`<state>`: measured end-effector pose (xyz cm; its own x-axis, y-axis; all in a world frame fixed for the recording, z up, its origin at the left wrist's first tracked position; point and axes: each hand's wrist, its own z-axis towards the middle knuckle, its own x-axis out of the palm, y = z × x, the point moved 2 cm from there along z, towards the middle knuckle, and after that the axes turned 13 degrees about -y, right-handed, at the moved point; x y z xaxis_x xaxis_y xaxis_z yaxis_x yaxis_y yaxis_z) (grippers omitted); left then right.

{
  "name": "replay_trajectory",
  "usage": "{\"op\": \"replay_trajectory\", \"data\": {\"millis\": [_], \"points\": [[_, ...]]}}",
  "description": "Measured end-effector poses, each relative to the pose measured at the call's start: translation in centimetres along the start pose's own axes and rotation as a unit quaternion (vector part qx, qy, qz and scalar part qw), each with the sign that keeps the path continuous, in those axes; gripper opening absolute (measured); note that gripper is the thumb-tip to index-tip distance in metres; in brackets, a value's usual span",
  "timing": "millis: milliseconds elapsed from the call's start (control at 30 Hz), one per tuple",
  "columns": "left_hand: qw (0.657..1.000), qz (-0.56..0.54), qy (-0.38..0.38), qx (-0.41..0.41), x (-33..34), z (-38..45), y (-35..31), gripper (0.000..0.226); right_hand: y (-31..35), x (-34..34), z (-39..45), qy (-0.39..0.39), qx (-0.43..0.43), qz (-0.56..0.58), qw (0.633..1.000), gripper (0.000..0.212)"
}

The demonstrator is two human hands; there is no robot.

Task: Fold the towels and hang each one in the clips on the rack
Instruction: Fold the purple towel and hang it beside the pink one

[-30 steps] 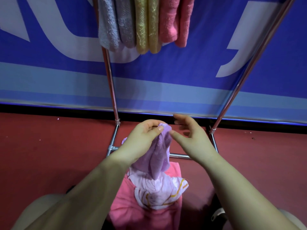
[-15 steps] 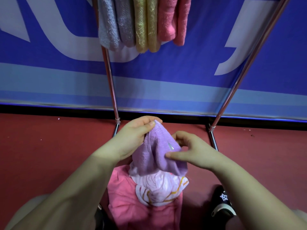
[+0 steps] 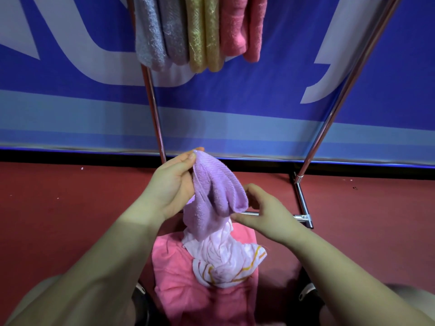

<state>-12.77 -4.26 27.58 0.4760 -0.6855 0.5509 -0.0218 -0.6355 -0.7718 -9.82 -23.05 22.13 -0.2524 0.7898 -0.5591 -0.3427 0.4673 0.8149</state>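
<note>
A purple towel [image 3: 215, 198] hangs bunched in front of me, above the floor. My left hand [image 3: 171, 187] pinches its top corner between thumb and fingers. My right hand [image 3: 263, 212] pinches its lower right edge. Below it lie a pale pink towel with a yellow line [image 3: 226, 262] and a bright pink towel [image 3: 202, 295], one on the other. On the metal rack [image 3: 153, 107], a grey towel [image 3: 157, 31], a gold towel [image 3: 203, 34] and a pink towel [image 3: 242, 24] hang folded at the top; the clips are out of frame.
The rack's right leg [image 3: 339, 100] slants down to a base bar [image 3: 303, 201] on the red floor [image 3: 70, 208]. A blue and white banner [image 3: 70, 95] stands behind it. My shoes [image 3: 308, 292] show at the bottom.
My right hand moved from the towel's top down to its lower right edge and took hold of it. The left hand kept the top corner and the towel spread a little.
</note>
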Motion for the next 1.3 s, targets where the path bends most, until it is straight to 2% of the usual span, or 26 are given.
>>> {"op": "replay_trajectory", "data": {"millis": [167, 400, 533, 600, 667, 733, 800, 1033, 1167, 1300], "points": [[1.000, -0.016, -0.004, -0.017, -0.4, 0.2, -0.1, 0.025, -0.3, 0.5, 0.0, -0.056, 0.015, 0.043, 0.997, 0.033], [0.999, -0.025, -0.043, -0.019, -1.4, 1.1, -0.1, 0.023, -0.7, 0.3, 0.8, -0.113, 0.084, 0.112, 0.984, 0.006], [0.997, 0.017, -0.072, 0.017, -1.9, 1.3, -0.1, 0.023, -1.5, -0.2, 0.9, -0.153, 0.127, 0.181, 0.963, 0.022], [0.992, 0.072, -0.093, 0.053, -2.4, 1.4, -0.1, 0.024, -1.2, -0.7, 0.8, -0.169, 0.135, 0.217, 0.952, 0.015], [0.972, 0.178, -0.109, 0.112, -3.0, 1.5, -0.1, 0.024, -0.5, -1.3, 0.7, -0.178, 0.128, 0.230, 0.948, 0.013], [0.929, 0.305, -0.105, 0.179, -3.4, 1.5, -0.2, 0.020, 0.1, -1.8, 0.5, -0.184, 0.110, 0.231, 0.949, 0.011], [0.895, 0.367, -0.110, 0.229, -3.4, 0.9, -0.3, 0.019, 0.8, -2.3, 0.2, -0.197, 0.092, 0.216, 0.952, 0.011], [0.844, 0.390, -0.168, 0.329, -2.1, -3.9, -2.2, 0.019, 7.4, -6.6, -0.5, -0.216, 0.026, 0.170, 0.961, 0.012], [0.842, 0.362, -0.140, 0.376, 2.4, -6.0, -7.7, 0.015, 14.1, -11.7, 0.2, -0.240, -0.025, 0.152, 0.958, 0.016], [0.823, 0.340, -0.115, 0.440, 7.9, -10.0, -14.9, 0.018, 22.2, -17.0, -0.2, -0.270, -0.090, 0.178, 0.942, 0.019]]}}
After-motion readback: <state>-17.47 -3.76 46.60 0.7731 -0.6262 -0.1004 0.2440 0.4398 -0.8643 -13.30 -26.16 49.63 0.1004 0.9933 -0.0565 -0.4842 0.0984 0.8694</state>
